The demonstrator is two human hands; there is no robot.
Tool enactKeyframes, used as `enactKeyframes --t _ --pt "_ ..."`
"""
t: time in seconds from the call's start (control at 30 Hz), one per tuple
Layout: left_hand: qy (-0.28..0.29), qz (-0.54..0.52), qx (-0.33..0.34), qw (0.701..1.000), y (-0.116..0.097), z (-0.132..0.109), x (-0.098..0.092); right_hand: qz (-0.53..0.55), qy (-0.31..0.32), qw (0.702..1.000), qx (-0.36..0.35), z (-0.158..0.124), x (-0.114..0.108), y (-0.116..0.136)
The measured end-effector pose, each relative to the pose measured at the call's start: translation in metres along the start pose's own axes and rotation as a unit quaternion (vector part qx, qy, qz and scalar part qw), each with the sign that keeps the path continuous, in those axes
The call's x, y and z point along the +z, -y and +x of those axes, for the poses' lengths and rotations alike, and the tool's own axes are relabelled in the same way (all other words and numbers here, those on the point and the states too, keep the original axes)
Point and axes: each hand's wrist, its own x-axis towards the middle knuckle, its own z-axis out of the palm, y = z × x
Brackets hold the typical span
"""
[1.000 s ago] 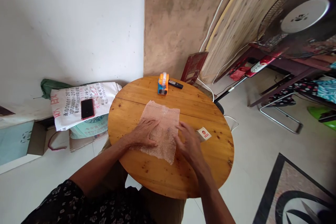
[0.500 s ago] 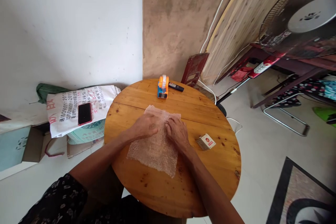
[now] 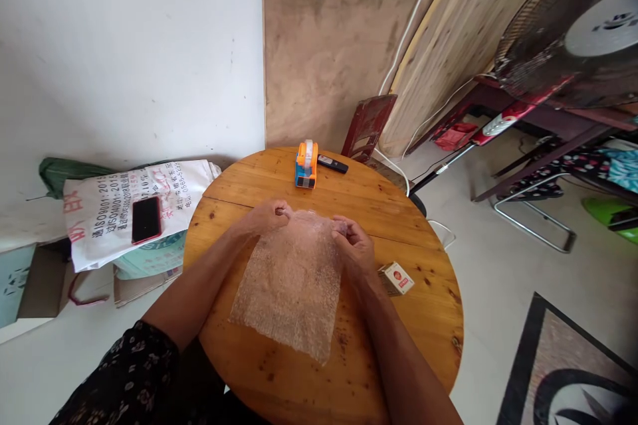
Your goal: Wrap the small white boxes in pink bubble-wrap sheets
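Note:
A sheet of clear bubble wrap (image 3: 289,285) lies over the round wooden table (image 3: 399,212), its far edge gathered up a little. My left hand (image 3: 269,216) pinches the far left corner of the sheet between thumb and fingers. At the far right corner, my right hand (image 3: 355,242) is closed on the wrap in the same way. Just right of my right wrist sits a small white-and-red box (image 3: 399,278). Beyond the sheet stands an orange and blue tape dispenser (image 3: 306,165) with a roll of tape, and a black remote-like object (image 3: 333,164) lies beside it.
To the left, a phone (image 3: 146,220) rests on a white printed sack (image 3: 119,212). A dark red chair (image 3: 369,123) stands behind the table. On the right are a standing fan (image 3: 538,33) and a floor mat (image 3: 573,358).
Both hands went from lying flat on the bubble wrap to pinching its far corners. The sheet's near edge has shifted toward me, and the view has moved slightly.

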Motion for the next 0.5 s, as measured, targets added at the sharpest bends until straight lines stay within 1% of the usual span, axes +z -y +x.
enactKeyframes --t 0.07,0.13,0.17,0.23,0.3,0.33,0.4,0.5 --pt "0.044 -0.081 0.032 0.995 0.001 -0.004 -0.005 0.042 0.015 0.999 -0.011 -0.005 -0.005 0.005" --pt "0.082 -0.165 0.064 0.981 0.002 -0.006 -0.007 0.041 0.021 0.999 -0.023 -0.009 -0.010 0.008" --pt "0.089 -0.195 0.075 0.974 0.001 -0.007 -0.007 0.033 0.024 0.999 -0.029 -0.010 -0.011 0.008" --pt "0.073 -0.219 0.082 0.969 0.001 -0.005 -0.003 0.019 0.039 0.998 -0.035 -0.010 -0.011 0.008" --pt "0.037 -0.224 0.079 0.971 0.000 -0.003 0.002 0.003 0.044 0.998 -0.041 -0.010 -0.008 0.007" --pt "0.020 -0.225 0.077 0.971 -0.001 -0.001 0.005 -0.011 0.037 0.998 -0.050 -0.010 -0.007 0.007" --pt "-0.003 -0.237 0.085 0.968 -0.002 0.000 0.009 -0.057 0.006 0.994 -0.090 -0.010 -0.005 0.008" --pt "-0.029 -0.256 0.116 0.959 -0.002 0.003 0.013 -0.134 -0.036 0.975 -0.173 -0.010 -0.004 0.008"
